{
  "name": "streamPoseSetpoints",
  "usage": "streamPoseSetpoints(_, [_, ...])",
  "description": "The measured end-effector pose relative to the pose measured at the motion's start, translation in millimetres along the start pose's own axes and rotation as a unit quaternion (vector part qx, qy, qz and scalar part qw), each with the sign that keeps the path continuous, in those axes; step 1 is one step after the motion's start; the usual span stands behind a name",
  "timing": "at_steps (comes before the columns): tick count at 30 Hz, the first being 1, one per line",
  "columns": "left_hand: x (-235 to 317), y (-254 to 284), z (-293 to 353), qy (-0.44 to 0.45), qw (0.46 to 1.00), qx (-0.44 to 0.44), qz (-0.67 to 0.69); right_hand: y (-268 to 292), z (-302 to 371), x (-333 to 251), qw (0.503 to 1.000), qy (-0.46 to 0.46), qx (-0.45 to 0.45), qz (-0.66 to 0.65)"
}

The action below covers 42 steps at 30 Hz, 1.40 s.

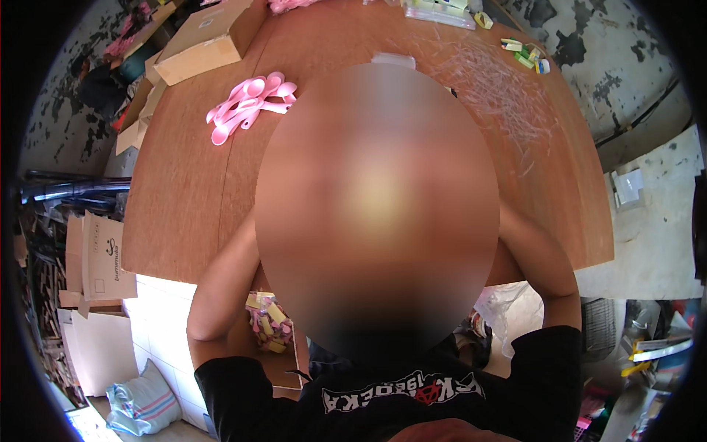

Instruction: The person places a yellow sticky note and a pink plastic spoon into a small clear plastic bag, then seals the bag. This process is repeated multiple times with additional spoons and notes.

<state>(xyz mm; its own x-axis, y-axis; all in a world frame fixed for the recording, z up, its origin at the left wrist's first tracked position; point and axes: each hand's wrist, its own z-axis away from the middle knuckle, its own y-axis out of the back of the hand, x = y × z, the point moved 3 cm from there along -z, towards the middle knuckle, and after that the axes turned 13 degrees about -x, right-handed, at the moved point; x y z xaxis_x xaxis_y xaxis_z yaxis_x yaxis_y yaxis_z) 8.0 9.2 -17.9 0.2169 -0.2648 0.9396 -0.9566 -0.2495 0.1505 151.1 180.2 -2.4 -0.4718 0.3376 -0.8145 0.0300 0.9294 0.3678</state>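
A large blurred oval covers the middle of the head view and hides both my hands. My left forearm (230,276) reaches in over the near edge of the brown wooden table (169,199), and my right forearm (541,254) does so on the other side. Whatever the hands hold or touch is lost in the blur, where only a pale yellowish patch shows. Beyond the left forearm lies a heap of pink plastic spoons (249,104). Thin clear plastic strips (504,92) are scattered over the far right. The end of a clear plastic piece (394,59) sticks out past the blur's top.
A cardboard box (202,44) stands at the table's far left. Small green, yellow and white pieces (527,56) lie near the far right edge, by clear flat packs (440,15). Below the near edge, an open carton (283,366) holds pink and yellow pieces.
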Motion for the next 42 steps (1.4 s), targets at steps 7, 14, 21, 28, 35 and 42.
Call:
streamPoseSetpoints(7, [19, 1, 1, 0.062, 0.994, -0.063, 0.057, -14, 3, -3, 0.998, -0.047, 0.026, -0.042])
streamPoseSetpoints(14, [101, -52, 66, 0.109, 0.937, -0.262, -0.205, 2, 6, 6, 0.969, -0.044, 0.032, 0.242])
streamPoseSetpoints(21, [27, -60, 199, 0.361, 0.833, -0.385, -0.165, -2, 7, 38, 0.839, -0.095, -0.025, 0.536])
streamPoseSetpoints(28, [-23, -76, 270, 0.483, 0.746, -0.354, -0.292, 4, 1, 42, 0.845, -0.083, 0.013, 0.528])
streamPoseSetpoints(35, [90, -102, 145, 0.076, 0.865, -0.475, -0.14, 26, -45, 56, 0.912, -0.162, 0.013, 0.376])
streamPoseSetpoints(42, [68, -38, 6, 0.022, 0.919, -0.226, -0.323, 36, -42, 63, 0.913, -0.183, 0.006, 0.366])
